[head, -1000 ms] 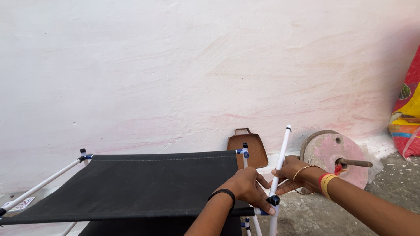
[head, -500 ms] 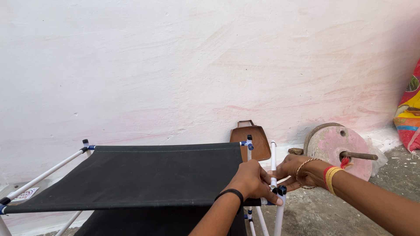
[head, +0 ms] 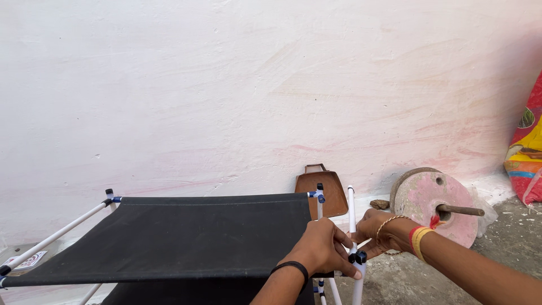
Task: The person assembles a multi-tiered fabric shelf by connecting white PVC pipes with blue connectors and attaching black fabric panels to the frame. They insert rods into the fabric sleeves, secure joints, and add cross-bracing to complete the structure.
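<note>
A rack of white tubes with black and blue corner joints carries a flat black fabric shelf [head: 180, 237]. At its near right corner stands an upright white tube [head: 352, 217]. My left hand [head: 324, 248], with a black band on the wrist, grips the corner where the black joint [head: 358, 257] sits. My right hand [head: 379, 230], wearing bangles and a red and yellow thread, holds the upright tube just above that joint. A second upright with a blue joint [head: 320, 197] rises at the far right corner.
A white plastered wall [head: 254, 90] stands close behind the rack. A round pink grinding stone with a metal handle [head: 437, 206] leans against it at the right, beside a brown metal pan [head: 324, 192]. A colourful sack [head: 528, 147] is at the far right.
The white tube, tilted to the right a second ago, now stands upright at the corner joint. Both hands have stayed on it, and the view has shifted slightly right.
</note>
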